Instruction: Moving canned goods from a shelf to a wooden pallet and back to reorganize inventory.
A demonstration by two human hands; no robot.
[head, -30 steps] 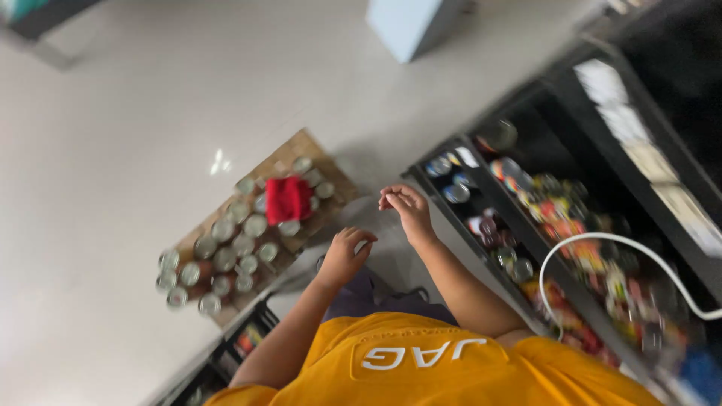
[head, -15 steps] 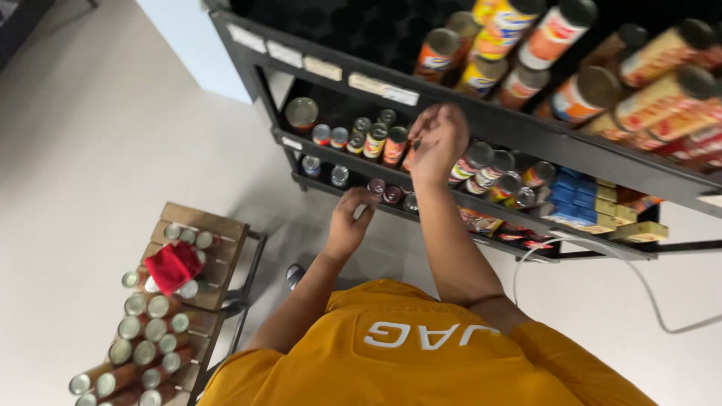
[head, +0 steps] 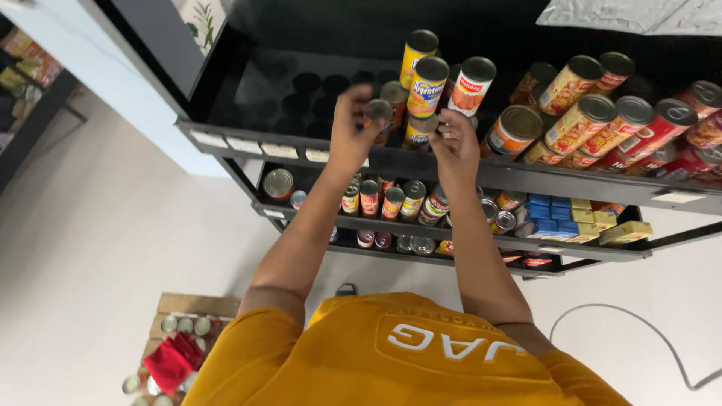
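Note:
My left hand (head: 350,126) is raised to the top black shelf (head: 286,146) and grips a small can (head: 378,113) with a dull metal lid. My right hand (head: 454,147) is beside it, its fingertips pinched on the rim of a yellow-labelled can (head: 420,131) at the shelf's front edge. Behind both hands stand taller yellow and red-labelled cans (head: 429,84). My orange shirt (head: 406,353) fills the bottom of the view.
More cans lie on their sides at the right of the top shelf (head: 602,120). The shelf below holds small cans (head: 391,199) and blue and yellow boxes (head: 571,214). A wooden cart with cans and a red cloth (head: 171,362) sits lower left. A white cable (head: 639,323) lies on the floor.
Both hands have risen from the lower shelves to the top shelf. My left hand now holds a can, and the view has tilted up from the floor and cart.

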